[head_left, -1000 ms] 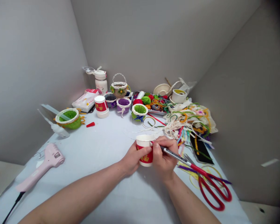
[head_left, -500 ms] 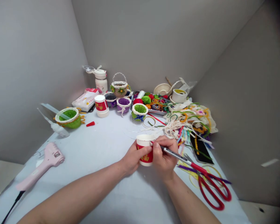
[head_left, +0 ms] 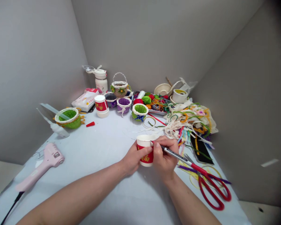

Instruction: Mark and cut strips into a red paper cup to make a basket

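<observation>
A small red-and-white paper cup [head_left: 145, 152] stands upright on the white table near the middle. My left hand [head_left: 133, 160] wraps round its left side, thumb across the red band. My right hand [head_left: 165, 156] is closed on a thin grey pen [head_left: 175, 154], whose tip touches the cup's white rim on the right. The pen's shaft points back to the right, over the red-handled scissors [head_left: 209, 184].
A pink glue gun [head_left: 41, 166] lies at the left. Behind are a green woven basket [head_left: 67, 117], a second red cup [head_left: 101, 105], small decorated baskets [head_left: 124, 103], a tray of yarn [head_left: 154, 104], a tangle of cords and pipe cleaners [head_left: 189, 123], and a black phone [head_left: 200, 150]. Grey walls enclose the corner.
Almost nothing differs; both hands stay on the cup and pen, and the view has shifted very slightly.
</observation>
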`<act>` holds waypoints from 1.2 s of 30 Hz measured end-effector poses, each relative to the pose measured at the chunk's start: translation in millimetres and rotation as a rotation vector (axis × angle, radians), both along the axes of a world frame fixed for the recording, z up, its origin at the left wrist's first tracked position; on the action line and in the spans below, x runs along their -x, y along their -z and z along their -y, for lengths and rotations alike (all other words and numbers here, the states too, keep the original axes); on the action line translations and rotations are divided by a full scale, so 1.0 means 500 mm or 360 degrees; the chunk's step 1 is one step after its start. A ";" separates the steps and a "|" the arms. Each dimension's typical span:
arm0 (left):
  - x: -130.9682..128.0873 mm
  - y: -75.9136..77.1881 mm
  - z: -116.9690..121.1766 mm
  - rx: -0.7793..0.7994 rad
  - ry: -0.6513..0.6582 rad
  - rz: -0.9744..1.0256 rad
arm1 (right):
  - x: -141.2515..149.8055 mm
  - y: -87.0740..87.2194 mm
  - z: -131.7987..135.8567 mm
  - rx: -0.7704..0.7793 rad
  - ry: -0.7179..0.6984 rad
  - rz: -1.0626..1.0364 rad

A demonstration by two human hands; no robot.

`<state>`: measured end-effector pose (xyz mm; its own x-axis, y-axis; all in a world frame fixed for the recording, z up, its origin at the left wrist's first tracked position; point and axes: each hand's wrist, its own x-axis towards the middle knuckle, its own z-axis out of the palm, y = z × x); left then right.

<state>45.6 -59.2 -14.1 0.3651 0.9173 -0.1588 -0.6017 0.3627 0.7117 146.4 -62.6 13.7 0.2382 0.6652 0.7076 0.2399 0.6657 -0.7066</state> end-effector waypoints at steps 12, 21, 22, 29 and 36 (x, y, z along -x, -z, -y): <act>-0.002 -0.002 -0.001 0.0009 0.0012 0.0118 | 0.000 0.001 0.000 0.0031 -0.0038 -0.0046; 0.022 0.014 -0.021 0.0445 0.0363 0.0458 | -0.014 -0.005 -0.010 0.0165 0.0115 -0.0363; 0.024 0.014 -0.022 0.0452 0.0396 0.0488 | -0.016 -0.004 -0.011 0.0179 0.0123 -0.0371; 0.027 0.008 -0.023 0.0464 0.0455 0.0592 | -0.034 0.007 -0.013 0.0190 0.0232 -0.0298; 0.023 0.015 -0.020 0.0451 0.0336 0.0413 | -0.075 0.048 0.033 0.0622 0.0177 -0.0224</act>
